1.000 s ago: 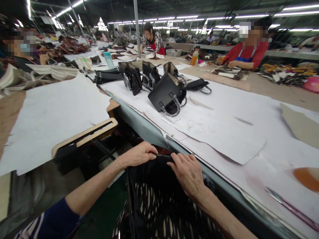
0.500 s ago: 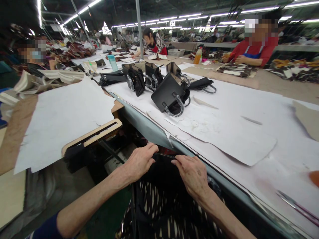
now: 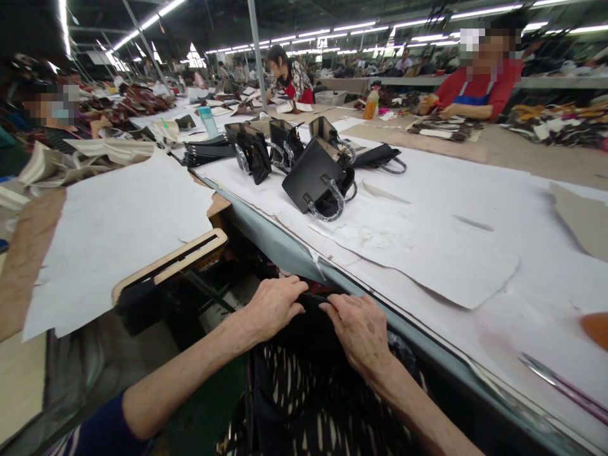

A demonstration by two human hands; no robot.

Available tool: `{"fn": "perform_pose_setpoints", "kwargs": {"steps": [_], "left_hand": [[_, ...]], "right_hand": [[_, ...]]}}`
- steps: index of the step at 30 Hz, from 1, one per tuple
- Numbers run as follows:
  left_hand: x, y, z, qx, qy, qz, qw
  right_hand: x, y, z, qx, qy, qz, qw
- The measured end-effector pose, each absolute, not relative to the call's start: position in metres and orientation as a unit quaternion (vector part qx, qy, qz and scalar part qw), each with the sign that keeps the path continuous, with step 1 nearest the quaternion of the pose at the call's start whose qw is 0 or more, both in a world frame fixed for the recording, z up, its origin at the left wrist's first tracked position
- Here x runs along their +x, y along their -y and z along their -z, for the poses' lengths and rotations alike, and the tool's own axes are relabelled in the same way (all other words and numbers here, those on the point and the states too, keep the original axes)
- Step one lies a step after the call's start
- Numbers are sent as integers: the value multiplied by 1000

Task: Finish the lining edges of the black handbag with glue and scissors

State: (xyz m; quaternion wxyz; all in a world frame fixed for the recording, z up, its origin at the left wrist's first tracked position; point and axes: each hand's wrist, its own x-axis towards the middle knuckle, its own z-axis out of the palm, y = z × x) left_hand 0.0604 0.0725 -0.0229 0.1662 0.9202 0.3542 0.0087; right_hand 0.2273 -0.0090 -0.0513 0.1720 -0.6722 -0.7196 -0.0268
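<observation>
Over the lap, at the table's near edge, a black handbag (image 3: 314,332) is held by its upper edge. My left hand (image 3: 277,308) pinches that edge on one side, thumb below and fingers on top. A short way to the right, my right hand (image 3: 360,330) grips the same edge, its fingers curled over it. Clear plastic wrap, like that on the other bags' handles, shows beside my right wrist. The bag's lower part blends into the dark patterned clothing and cannot be made out. On the white-covered table (image 3: 427,209) ahead, a black handbag (image 3: 316,174) with plastic-wrapped handles lies tilted.
Several more black bags (image 3: 249,149) stand behind it. Purple-handled metal scissors or tweezers (image 3: 560,383) lie at right. A slotted wooden board (image 3: 168,263) juts from the left table. Co-workers sit across the table, near an orange bottle (image 3: 371,103) and a teal cup (image 3: 208,120).
My hands have come slightly closer together along the bag's edge, both still gripping it. The view has shifted a little, so the table things appear further left.
</observation>
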Motion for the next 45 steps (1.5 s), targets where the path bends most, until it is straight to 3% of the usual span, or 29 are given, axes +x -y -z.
{"fn": "perform_pose_setpoints", "kwargs": {"steps": [9,25,32,45], "left_hand": [[71,-81,27,933,-332,-8,136],[64,-84,30,889,-351,-61,286],[64,-84,24,855,-367,-68,361],[52,-82,17,861,-360,-83,350]], "right_hand": [[220,6,47,-676,723,72,126],[213,-1,39,-680,727,11,90],[214,-3,40,-687,721,-2,92],[218,2,50,-657,736,8,164]]}}
